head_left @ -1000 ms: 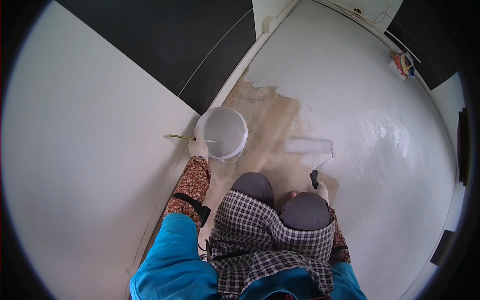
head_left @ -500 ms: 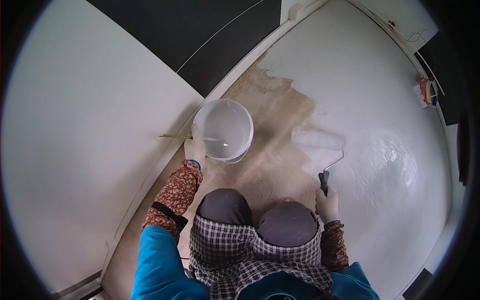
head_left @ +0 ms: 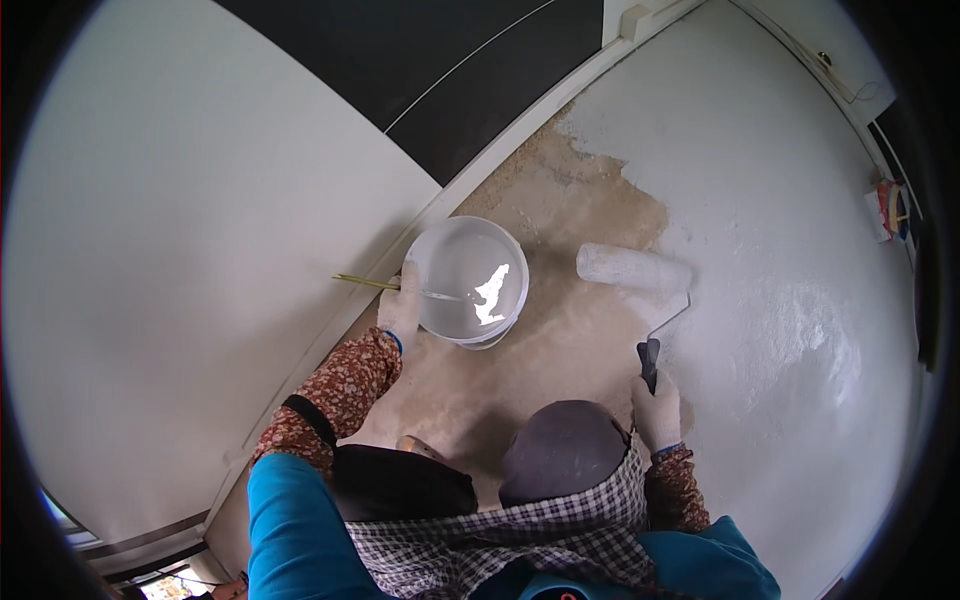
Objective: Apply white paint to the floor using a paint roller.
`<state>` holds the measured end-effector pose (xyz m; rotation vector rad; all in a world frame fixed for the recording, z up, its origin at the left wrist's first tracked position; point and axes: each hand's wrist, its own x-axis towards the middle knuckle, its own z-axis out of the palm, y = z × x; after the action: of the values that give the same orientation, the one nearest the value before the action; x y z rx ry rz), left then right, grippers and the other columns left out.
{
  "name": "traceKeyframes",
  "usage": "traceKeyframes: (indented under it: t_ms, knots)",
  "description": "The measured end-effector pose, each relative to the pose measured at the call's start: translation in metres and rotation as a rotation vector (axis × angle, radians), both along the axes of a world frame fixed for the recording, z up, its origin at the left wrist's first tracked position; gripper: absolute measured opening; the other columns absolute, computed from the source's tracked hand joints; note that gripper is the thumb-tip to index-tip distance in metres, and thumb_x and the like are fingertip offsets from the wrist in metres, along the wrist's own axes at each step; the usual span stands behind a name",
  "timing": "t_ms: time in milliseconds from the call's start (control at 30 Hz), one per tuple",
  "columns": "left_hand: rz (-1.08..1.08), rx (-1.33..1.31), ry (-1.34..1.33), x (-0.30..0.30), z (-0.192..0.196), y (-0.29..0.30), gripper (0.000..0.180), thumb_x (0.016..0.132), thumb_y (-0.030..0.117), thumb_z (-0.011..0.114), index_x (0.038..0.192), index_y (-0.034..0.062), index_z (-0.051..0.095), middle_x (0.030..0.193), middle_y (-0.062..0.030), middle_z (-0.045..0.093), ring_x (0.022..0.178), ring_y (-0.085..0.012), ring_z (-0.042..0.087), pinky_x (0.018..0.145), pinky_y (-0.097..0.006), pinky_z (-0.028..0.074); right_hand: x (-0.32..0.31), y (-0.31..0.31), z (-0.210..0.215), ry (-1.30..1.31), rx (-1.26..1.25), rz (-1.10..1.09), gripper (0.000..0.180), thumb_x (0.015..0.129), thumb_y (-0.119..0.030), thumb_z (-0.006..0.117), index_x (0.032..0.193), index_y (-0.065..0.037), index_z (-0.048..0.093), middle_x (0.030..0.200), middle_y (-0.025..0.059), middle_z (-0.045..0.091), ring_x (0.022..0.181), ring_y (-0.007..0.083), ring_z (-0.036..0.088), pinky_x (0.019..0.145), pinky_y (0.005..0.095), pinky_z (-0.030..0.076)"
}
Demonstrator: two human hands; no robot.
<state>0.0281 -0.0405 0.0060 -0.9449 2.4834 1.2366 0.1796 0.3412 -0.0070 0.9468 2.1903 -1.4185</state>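
**Roller on bare floor, bucket held at the rim**

The gloved right hand (head_left: 657,408) is clenched around the paint roller (head_left: 633,268) handle; its sleeve lies on the bare tan floor patch (head_left: 560,200), at one o'clock from the hand. The gloved left hand (head_left: 400,308) grips the white bucket (head_left: 470,280) at its nine o'clock rim, seemingly pinning a thin brush (head_left: 370,284) there.

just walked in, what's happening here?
A person crouches on a floor, painting it white. The right hand holds a paint roller by its dark handle, with the roller resting on the bare tan patch yet to be coated. The left hand grips the rim of a white bucket of paint, where a thin brush lies across the rim.
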Motion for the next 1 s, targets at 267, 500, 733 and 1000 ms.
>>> traceKeyframes:
  t_ms: [267, 500, 733, 1000]
  knots:
    - [-0.227, 0.087, 0.092, 0.033, 0.025, -0.042, 0.067, 0.094, 0.056, 0.052, 0.112, -0.0077, 0.06, 0.105, -0.0219, 0.067, 0.104, -0.0289, 0.065, 0.089, -0.035, 0.049, 0.021, -0.027, 0.039, 0.073, 0.208, 0.26, 0.033, 0.087, -0.028, 0.059, 0.097, 0.004, 0.06, 0.079, 0.0239, 0.063, 0.076, 0.035, 0.063, 0.072, 0.0401, 0.049]
    - [-0.242, 0.211, -0.012, 0.048, 0.004, -0.073, 0.074, 0.094, 0.061, 0.048, 0.117, -0.0076, 0.057, 0.105, -0.0191, 0.066, 0.1, -0.0271, 0.064, 0.092, -0.036, 0.047, 0.026, -0.062, 0.088, 0.12, 0.332, 0.453, 0.039, 0.085, -0.03, 0.062, 0.109, 0.0, 0.06, 0.082, 0.0265, 0.063, 0.079, 0.0406, 0.066, 0.069, 0.0447, 0.05]
    - [-0.298, 0.158, 0.042, 0.04, 0.012, -0.067, 0.071, 0.094, 0.056, 0.048, 0.12, -0.0092, 0.057, 0.11, -0.0251, 0.066, 0.107, -0.0331, 0.064, 0.093, -0.039, 0.047, 0.014, -0.102, 0.075, 0.155, 0.727, 0.707, 0.037, 0.088, -0.026, 0.061, 0.12, -0.008, 0.056, 0.087, 0.0254, 0.066, 0.079, 0.0444, 0.065, 0.067, 0.049, 0.051]
    - [-0.255, 0.136, 0.025, 0.043, 0.018, -0.064, 0.067, 0.088, 0.052, 0.052, 0.118, -0.0071, 0.058, 0.108, -0.0259, 0.067, 0.105, -0.0359, 0.065, 0.093, -0.039, 0.048, -0.014, -0.111, 0.057, -0.027, 0.821, 0.845, 0.04, 0.093, -0.04, 0.048, 0.121, -0.011, 0.05, 0.104, 0.0218, 0.066, 0.094, 0.0442, 0.065, 0.081, 0.0529, 0.051]
